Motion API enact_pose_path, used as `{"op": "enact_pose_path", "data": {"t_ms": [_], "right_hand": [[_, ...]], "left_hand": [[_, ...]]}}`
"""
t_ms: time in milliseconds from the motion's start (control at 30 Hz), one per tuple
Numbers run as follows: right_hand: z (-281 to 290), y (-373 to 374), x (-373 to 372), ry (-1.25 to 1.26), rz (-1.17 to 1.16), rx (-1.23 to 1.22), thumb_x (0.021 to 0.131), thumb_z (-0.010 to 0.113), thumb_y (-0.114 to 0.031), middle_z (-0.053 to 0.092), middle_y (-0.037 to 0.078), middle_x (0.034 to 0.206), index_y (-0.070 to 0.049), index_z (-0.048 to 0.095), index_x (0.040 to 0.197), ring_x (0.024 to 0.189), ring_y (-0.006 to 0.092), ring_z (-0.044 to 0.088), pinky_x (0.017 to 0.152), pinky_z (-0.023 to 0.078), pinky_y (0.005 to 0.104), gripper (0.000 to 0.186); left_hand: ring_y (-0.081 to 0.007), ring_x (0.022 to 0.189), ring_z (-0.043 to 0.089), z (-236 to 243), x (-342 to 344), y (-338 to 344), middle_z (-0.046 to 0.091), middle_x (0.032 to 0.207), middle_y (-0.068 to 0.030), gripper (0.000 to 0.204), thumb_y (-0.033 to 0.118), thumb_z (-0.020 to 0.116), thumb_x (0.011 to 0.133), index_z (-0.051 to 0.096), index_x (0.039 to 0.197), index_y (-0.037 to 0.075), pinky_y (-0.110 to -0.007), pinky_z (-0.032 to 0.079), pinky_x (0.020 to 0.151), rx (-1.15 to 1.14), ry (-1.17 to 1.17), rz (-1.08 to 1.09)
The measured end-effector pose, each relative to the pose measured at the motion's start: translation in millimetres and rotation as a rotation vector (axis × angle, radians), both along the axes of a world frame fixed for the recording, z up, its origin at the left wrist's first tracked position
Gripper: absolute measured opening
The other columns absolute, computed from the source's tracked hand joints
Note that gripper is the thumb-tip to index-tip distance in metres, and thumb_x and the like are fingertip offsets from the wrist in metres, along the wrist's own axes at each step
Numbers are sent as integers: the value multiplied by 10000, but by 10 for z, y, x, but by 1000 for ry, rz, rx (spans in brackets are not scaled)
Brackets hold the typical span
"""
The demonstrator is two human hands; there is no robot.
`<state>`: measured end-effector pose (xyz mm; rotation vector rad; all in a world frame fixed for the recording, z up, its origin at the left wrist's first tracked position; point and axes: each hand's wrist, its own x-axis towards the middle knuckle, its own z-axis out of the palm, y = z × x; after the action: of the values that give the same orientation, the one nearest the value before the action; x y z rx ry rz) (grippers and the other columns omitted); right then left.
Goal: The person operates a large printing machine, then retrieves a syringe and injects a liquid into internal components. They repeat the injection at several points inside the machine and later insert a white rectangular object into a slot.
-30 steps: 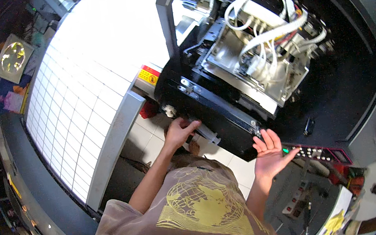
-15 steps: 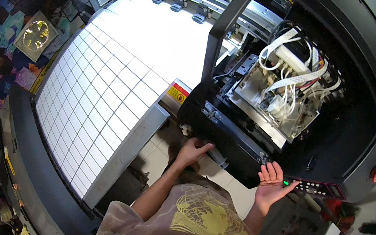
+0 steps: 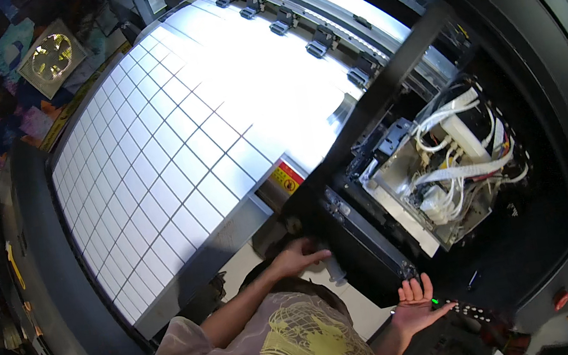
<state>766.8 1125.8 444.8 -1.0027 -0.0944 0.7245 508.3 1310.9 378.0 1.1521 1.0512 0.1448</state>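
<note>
Printer carriage (image 3: 439, 195) already stands uncovered, white cables (image 3: 468, 170) exposed, while below-left of it the left hand (image 3: 300, 256) grips a translucent syringe (image 3: 335, 270), seemingly mid-use, not yet let go, and the right hand (image 3: 416, 310) hangs open, palm up, below it

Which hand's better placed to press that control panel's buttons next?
Probably your right hand: it's open beside the control panel, with nothing visible in its palm. Your left hand is farther away, holding a translucent tube.
</note>
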Motion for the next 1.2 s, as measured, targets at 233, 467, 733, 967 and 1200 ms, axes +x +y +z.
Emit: {"op": "enact_pose_path", "data": {"t_ms": [233,467,733,967,1200], "right_hand": [[-2,87,-17,-36,-183,-269,827,294,-920,697,131,662,13,664,1204,622,262,675,560,536,334,1072],[140,210,-129,-62,-253,-377,836,303,-913,673,106,615,21,643,1228,604,228,656,556,501,294,1069],[237,284,-216,-66,-222,-339,866,288,-889,665,75,595,26,634,1244,620,213,661,569,493,279,1048],[235,286,-224,-51,-235,-346,867,292,-887,655,70,585,21,636,1246,617,209,653,585,487,277,1042],[201,218,-176,-37,-230,-350,861,322,-887,655,76,595,16,626,1269,620,202,645,599,482,290,1036]], "left_hand": [[-271,1206,590,26,-99,144,609,1329,-184,850,598,722,862,475,1428,14,-377,463,1037,-109,-151,-109],[-313,1283,546,44,-198,271,549,1402,-221,905,678,659,861,459,1442,13,-405,432,1081,-32,-75,-262],[-336,1333,515,-33,-255,300,532,1439,-217,841,642,639,894,469,1450,34,-402,413,1113,-11,-72,-320],[-344,1354,491,-202,-276,287,495,1471,-230,862,645,625,904,440,1470,22,-410,406,1118,8,-181,-310],[-336,1330,510,-289,-255,319,513,1457,-208,798,630,612,921,479,1451,48,-417,420,1103,-76,-155,-393]]}}
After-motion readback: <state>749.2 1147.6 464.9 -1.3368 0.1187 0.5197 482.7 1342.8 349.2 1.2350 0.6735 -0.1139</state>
